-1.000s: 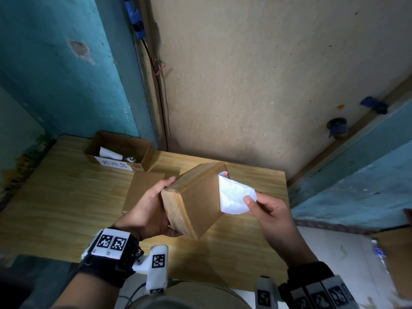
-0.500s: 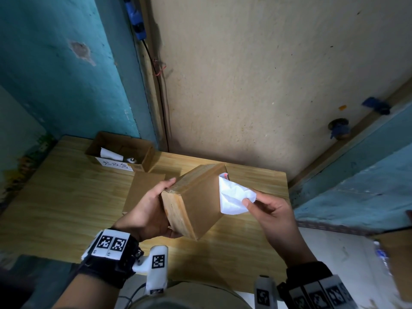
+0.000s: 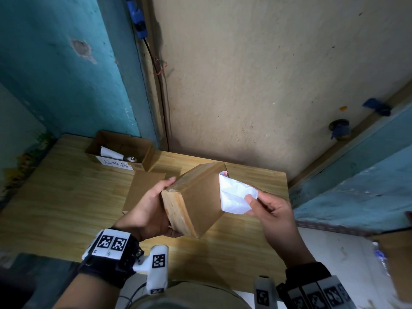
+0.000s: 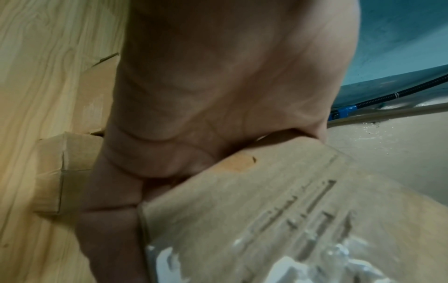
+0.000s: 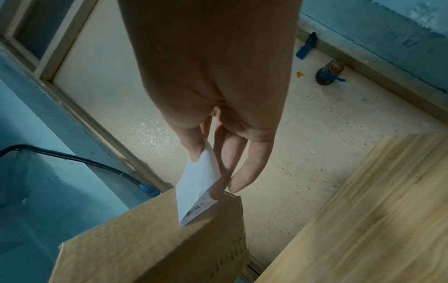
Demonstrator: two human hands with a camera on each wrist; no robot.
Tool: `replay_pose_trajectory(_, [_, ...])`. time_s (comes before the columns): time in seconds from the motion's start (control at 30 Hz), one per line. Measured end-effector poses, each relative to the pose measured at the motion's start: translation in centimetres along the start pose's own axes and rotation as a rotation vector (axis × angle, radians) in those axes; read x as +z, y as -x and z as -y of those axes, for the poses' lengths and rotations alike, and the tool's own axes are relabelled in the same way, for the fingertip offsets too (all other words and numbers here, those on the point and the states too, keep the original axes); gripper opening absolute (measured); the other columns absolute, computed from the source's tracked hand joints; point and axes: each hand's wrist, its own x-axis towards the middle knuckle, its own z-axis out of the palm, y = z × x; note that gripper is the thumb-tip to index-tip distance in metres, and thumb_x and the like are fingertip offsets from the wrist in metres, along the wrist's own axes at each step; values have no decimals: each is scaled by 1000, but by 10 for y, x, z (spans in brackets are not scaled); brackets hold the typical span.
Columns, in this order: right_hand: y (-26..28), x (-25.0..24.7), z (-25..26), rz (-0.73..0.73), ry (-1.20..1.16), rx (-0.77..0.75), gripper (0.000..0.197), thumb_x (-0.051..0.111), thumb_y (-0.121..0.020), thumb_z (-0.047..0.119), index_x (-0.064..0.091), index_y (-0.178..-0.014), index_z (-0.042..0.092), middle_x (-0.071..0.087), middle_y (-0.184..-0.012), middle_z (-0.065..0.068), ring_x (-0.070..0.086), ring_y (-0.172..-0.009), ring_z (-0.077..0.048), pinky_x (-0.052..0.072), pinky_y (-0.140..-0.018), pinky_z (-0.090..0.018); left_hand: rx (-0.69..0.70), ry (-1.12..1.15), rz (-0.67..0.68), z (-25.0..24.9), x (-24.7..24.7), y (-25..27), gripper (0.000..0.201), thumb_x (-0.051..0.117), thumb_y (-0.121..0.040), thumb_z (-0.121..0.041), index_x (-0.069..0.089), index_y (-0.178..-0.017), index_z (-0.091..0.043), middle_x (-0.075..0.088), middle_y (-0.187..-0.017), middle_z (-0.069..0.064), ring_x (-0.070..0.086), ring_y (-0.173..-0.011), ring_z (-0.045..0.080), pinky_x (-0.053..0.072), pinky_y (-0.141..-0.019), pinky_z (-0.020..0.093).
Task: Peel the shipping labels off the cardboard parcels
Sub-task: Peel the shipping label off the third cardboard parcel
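Observation:
I hold a brown cardboard parcel [image 3: 196, 199] tilted above the wooden table [image 3: 66, 197]. My left hand [image 3: 151, 208] grips its left end, thumb on top and fingers underneath. A white shipping label [image 3: 234, 197] hangs crumpled off the parcel's right side, still stuck along its left edge. My right hand [image 3: 267, 210] pinches the label's free corner between thumb and fingers. In the right wrist view the label [image 5: 196, 189] shows its white back and a barcode strip against the parcel [image 5: 155, 239]. The left wrist view shows my palm [image 4: 206, 95] against the parcel [image 4: 278, 210].
An open cardboard box [image 3: 120, 152] with a white label inside and handwriting on its front stands at the back of the table. A flat cardboard piece [image 3: 140, 188] lies behind my left hand. The wall and a door panel [image 3: 256, 74] rise behind. Another cardboard box [image 3: 399, 259] sits at right.
My right hand has pulled the label a little farther off the parcel and it has crumpled more. The parcel and my left hand have stayed nearly in place.

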Motion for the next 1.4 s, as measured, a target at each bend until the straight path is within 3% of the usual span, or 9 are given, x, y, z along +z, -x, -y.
replay_pose_trajectory(0.1, [1,-1,0,14,-4,5,25,59,-102,0,80,-101,15,81,-91,0,72,-82,-6,58,-72,-22,-5,-1,-2,0,-1,0,62,54,-74,-66,66,-108,-16,71,-93,16,61,-92,38,49,-79,46])
replay_pose_trajectory(0.2, [2,-1,1,26,-1,21,28,59,-103,1,78,-89,16,77,-79,3,70,-74,-7,54,-66,-20,-7,2,-3,1,-3,0,63,55,-74,-67,66,-109,-16,70,-95,17,61,-94,39,49,-80,47])
replay_pose_trajectory(0.27, [1,-2,-1,31,0,32,25,58,-103,4,79,-98,18,81,-91,3,75,-84,-12,59,-71,-25,-7,7,3,1,-5,0,63,55,-75,-67,66,-110,-16,70,-97,17,61,-95,40,49,-81,48])
replay_pose_trajectory(0.33, [-1,-4,-6,35,26,37,21,59,-104,10,79,-102,13,81,-97,-7,76,-91,-21,60,-80,-37,-9,15,6,1,-6,0,64,54,-75,-68,66,-112,-17,70,-99,17,60,-97,40,48,-81,48])
replay_pose_trajectory(0.37, [-2,-5,-8,38,39,34,22,60,-104,14,79,-95,8,78,-91,-12,74,-85,-24,58,-76,-40,-8,17,7,1,-6,0,65,54,-75,-68,66,-113,-17,70,-100,18,60,-97,41,48,-81,49])
replay_pose_trajectory(0.43, [-4,-6,-8,23,73,22,36,63,-102,17,65,-71,0,60,-66,-17,54,-65,-18,45,-64,-33,-3,17,9,1,-6,0,66,54,-75,-68,65,-115,-17,69,-102,18,60,-97,41,49,-80,48])
replay_pose_trajectory(0.53, [-4,-7,-3,4,92,3,49,63,-102,10,46,-56,15,37,-58,6,34,-57,-7,31,-55,-26,2,13,6,1,-4,0,67,55,-73,-67,65,-116,-17,68,-103,18,60,-96,41,50,-79,48])
replay_pose_trajectory(0.73, [-3,-8,6,23,83,-6,63,60,-103,4,55,-45,29,42,-49,18,37,-50,2,33,-52,-15,-1,13,1,0,-5,0,63,54,-73,-67,67,-110,-17,71,-98,17,60,-95,40,48,-81,47])
replay_pose_trajectory(1.4, [1,-6,16,35,42,-1,64,56,-104,4,68,-49,35,56,-48,18,49,-49,6,40,-54,-11,-8,35,-7,-3,-6,-1,62,50,-80,-68,66,-113,-18,69,-102,19,59,-96,41,47,-80,47])
